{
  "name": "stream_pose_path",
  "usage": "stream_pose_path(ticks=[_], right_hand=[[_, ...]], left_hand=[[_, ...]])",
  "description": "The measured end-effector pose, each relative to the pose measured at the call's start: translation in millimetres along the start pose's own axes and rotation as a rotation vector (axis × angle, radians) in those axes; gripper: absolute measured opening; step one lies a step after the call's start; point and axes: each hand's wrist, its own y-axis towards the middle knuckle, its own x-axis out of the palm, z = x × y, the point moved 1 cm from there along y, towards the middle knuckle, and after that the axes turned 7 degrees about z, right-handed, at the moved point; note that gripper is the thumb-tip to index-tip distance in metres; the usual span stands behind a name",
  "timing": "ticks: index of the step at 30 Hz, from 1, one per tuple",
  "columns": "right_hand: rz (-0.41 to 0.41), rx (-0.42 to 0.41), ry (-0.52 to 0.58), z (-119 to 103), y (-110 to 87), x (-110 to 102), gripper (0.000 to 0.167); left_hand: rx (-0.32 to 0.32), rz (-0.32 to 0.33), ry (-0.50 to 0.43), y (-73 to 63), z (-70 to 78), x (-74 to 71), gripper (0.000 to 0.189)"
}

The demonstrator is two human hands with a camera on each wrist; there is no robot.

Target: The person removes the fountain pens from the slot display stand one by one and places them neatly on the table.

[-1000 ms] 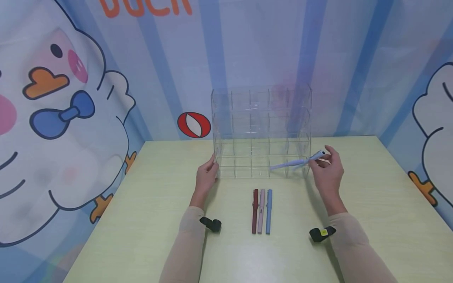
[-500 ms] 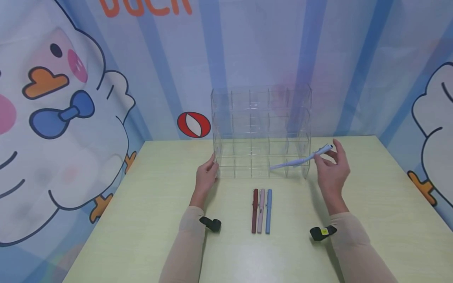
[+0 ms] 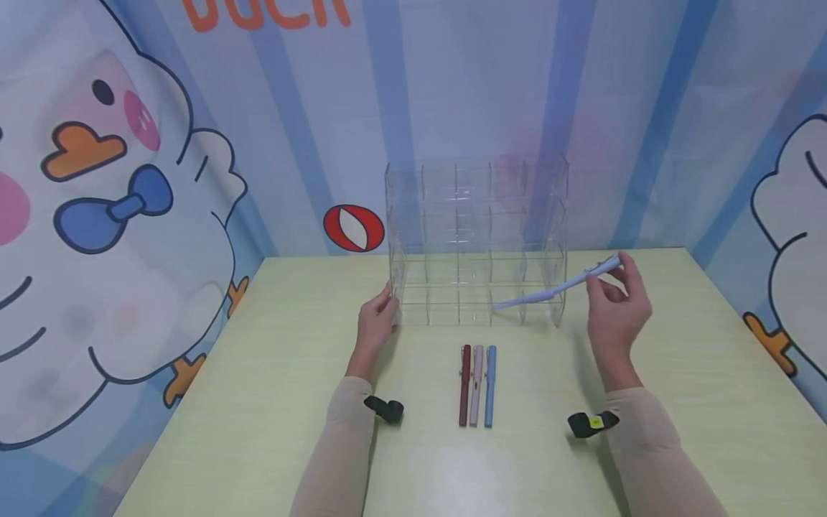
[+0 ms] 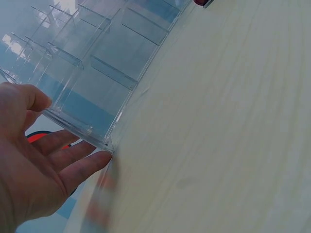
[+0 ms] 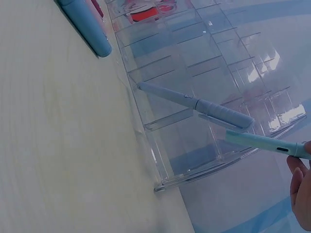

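A clear acrylic rack [image 3: 459, 287] with rows of compartments stands on the table. My left hand [image 3: 376, 323] holds its left side, thumb and fingers at the side panel in the left wrist view. Inside the bottom row, toward the right, a lavender pen [image 3: 525, 299] lies tilted, its cap end raised. My right hand [image 3: 618, 316] pinches a light blue pen [image 3: 588, 275] by its upper end, right of the rack. In the right wrist view this pen's lower end overlaps the lavender pen's [image 5: 170, 97] raised end.
In front of the rack a dark red pen [image 3: 465, 395], a pink pen [image 3: 477, 402] and a blue pen [image 3: 491, 386] lie side by side on the table [image 3: 278, 337]. A printed cartoon backdrop [image 3: 304, 143] hangs behind.
My right hand has moved right and slightly up, drawing the light blue pen outward past the rack's right side. The left hand, rack, lavender pen and three table pens stay put.
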Motion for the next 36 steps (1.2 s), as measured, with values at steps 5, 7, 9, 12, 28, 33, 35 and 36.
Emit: stream_pose_path(ticks=[5, 7, 9, 12, 28, 33, 35, 36], right_hand=[[0.016, -0.090, 0.009, -11.5, -1.4, 0.2, 0.048], [0.024, -0.112, 0.006, -20.0, -3.6, 0.8, 0.047], [0.034, -0.120, 0.011, -24.8, -4.3, 1.3, 0.048], [0.041, -0.125, 0.022, -18.2, -0.6, 0.8, 0.049], [-0.012, -0.145, 0.063, -16.1, 9.7, -3.7, 0.055], [-0.042, -0.127, 0.105, -21.4, 12.0, -5.6, 0.054], [-0.060, -0.099, 0.154, -22.7, 12.5, -5.8, 0.055], [-0.071, -0.082, 0.184, -23.3, 12.6, -5.9, 0.056]], left_hand=[[-0.001, 0.005, -0.001, -0.4, -0.9, 0.3, 0.045], [-0.005, 0.007, -0.002, -0.7, -0.4, 0.6, 0.045], [-0.010, 0.009, -0.003, -0.7, -0.3, 0.8, 0.045], [-0.009, 0.014, 0.004, 0.0, -0.4, 1.4, 0.045], [-0.002, 0.016, 0.024, 0.0, 1.3, 1.8, 0.047], [-0.004, 0.017, 0.017, -0.5, 1.1, 1.6, 0.046], [-0.003, 0.018, 0.016, -0.4, 0.7, 1.5, 0.046], [-0.002, 0.018, 0.016, -0.4, 0.3, 1.4, 0.046]])
